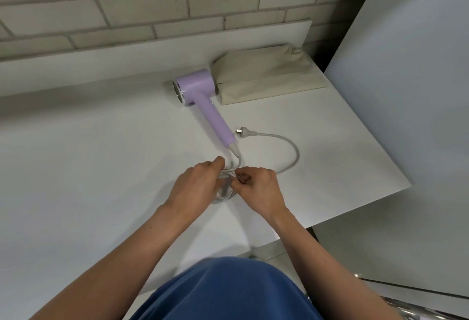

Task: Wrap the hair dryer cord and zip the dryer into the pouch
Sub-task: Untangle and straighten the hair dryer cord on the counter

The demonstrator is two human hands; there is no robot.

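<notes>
Hair dryer cord (297, 156), left grip (195, 187) curled round its coil, right grip (258, 190) pinching it

Dryer, pouch and cord on the counter (76, 167), mid-frame.
Hair dryer (195, 88) lies upper centre, pouch (269, 78) just beside it on the right, wall behind both. Plug (245, 133) sits right of the dryer handle; cord (291, 152) loops right, then down to left grip (198, 185) and right grip (258, 190), side by side.
</notes>
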